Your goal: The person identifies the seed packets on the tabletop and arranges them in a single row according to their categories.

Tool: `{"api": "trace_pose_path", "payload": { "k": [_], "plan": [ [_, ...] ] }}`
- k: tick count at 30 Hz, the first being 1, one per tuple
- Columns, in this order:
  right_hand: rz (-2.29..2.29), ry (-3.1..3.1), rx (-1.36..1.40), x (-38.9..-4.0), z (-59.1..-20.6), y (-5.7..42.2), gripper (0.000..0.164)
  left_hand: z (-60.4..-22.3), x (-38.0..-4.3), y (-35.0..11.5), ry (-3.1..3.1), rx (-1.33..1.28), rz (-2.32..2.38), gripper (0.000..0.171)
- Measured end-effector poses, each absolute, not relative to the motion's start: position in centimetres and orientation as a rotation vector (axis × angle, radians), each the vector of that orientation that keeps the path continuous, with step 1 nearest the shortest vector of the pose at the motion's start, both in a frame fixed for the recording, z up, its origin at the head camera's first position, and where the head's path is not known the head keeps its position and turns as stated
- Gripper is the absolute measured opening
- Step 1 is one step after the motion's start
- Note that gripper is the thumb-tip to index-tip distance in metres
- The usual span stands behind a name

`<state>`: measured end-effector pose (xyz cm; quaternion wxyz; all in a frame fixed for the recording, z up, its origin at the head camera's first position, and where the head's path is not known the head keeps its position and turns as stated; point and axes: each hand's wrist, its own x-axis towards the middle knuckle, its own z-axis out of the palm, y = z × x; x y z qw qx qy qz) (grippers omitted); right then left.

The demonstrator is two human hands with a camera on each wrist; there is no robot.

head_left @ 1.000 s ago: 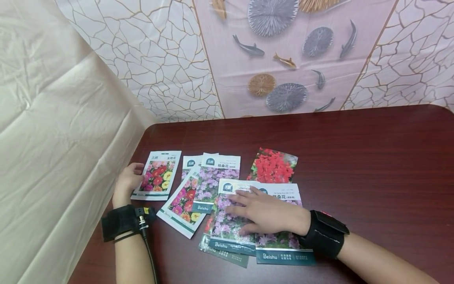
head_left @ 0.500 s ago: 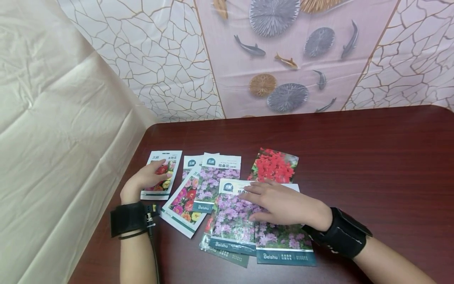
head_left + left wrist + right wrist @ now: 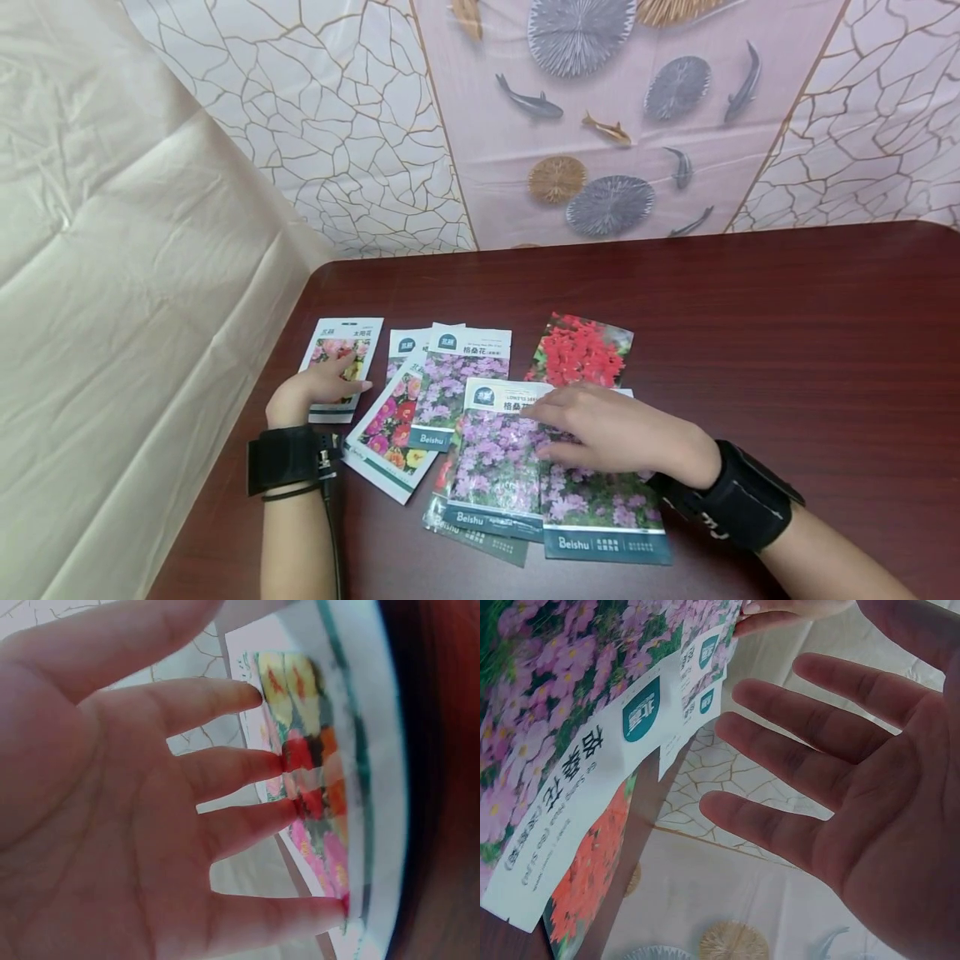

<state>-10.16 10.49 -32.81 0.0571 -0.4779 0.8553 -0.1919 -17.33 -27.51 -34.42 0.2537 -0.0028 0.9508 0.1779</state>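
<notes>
Near the table's left edge, my left hand (image 3: 318,390) lies over a white seed packet (image 3: 345,331) with red, pink and yellow flowers. Its fingers are straight and spread, their tips right at the printed front in the left wrist view. My right hand (image 3: 600,425) is held with straight fingers over two overlapping seed packets of purple flowers, the nearer-left one (image 3: 495,467) and the one to its right (image 3: 603,500). In the right wrist view the right palm faces a purple-flower packet (image 3: 562,690), with nothing between the fingers. Both wrists wear black bands.
Between the hands lie another mixed-flower packet (image 3: 393,437) and a purple-flower packet (image 3: 461,375), overlapping. A red-flower packet (image 3: 581,350) lies behind the right hand. Another packet's dark green end (image 3: 487,546) pokes out in front. Patterned cloth (image 3: 600,125) hangs behind the table (image 3: 787,333).
My left hand has moved right, from the mixed-flower packet's left edge onto its front. My right hand has shifted slightly right across the purple packets. The packets lie as before.
</notes>
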Motion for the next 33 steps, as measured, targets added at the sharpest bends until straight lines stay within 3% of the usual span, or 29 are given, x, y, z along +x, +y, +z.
{"api": "trace_pose_path", "payload": {
  "k": [10,19,33],
  "plan": [
    [-0.646,2.632,-1.263,-11.5,-32.9,12.1,0.017,-34.5,-17.4,-28.6,2.639,0.023,0.496,0.069],
    [-0.635,2.697,-1.119,-12.5,-32.7,13.3,0.021,-35.2,-17.6,-29.8,2.728,0.009,0.472,0.067],
    [-0.637,2.707,-1.138,-13.4,-32.9,14.3,0.011,-35.5,-17.6,-30.2,2.731,-0.004,0.484,0.065]
  ]
}}
